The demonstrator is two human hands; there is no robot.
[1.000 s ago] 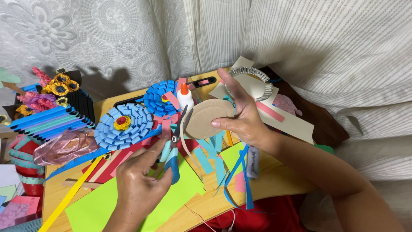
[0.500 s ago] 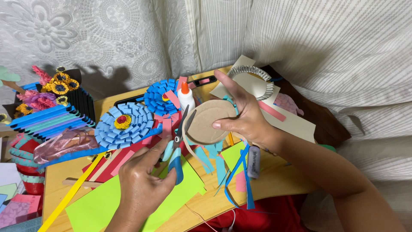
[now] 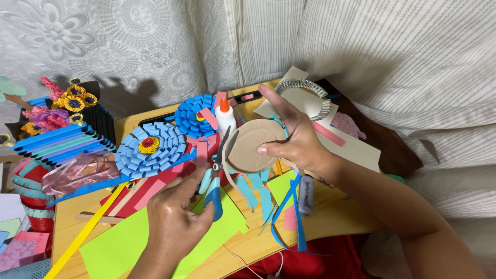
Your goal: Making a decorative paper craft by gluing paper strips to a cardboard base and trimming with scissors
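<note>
My right hand (image 3: 297,137) grips a round brown cardboard disc (image 3: 249,147) with blue paper strips hanging from its lower edge. In my left hand (image 3: 173,219) are blue-handled scissors (image 3: 213,181), whose blades point up at the disc's left edge. A curl of trimmed cardboard hangs below the blades. Both hands hover over a wooden board (image 3: 320,222) strewn with paper.
Two blue paper flowers (image 3: 150,150) and a white glue bottle (image 3: 225,116) with an orange cap lie behind the scissors. A pleated paper plate (image 3: 310,95), green paper sheets (image 3: 119,248), a yellow strip (image 3: 85,235), a glue stick (image 3: 306,194) and stacked paper crafts (image 3: 57,137) surround them.
The disc has turned in my right hand and the scissors have moved along its left edge, leaving a longer trimmed strip.
</note>
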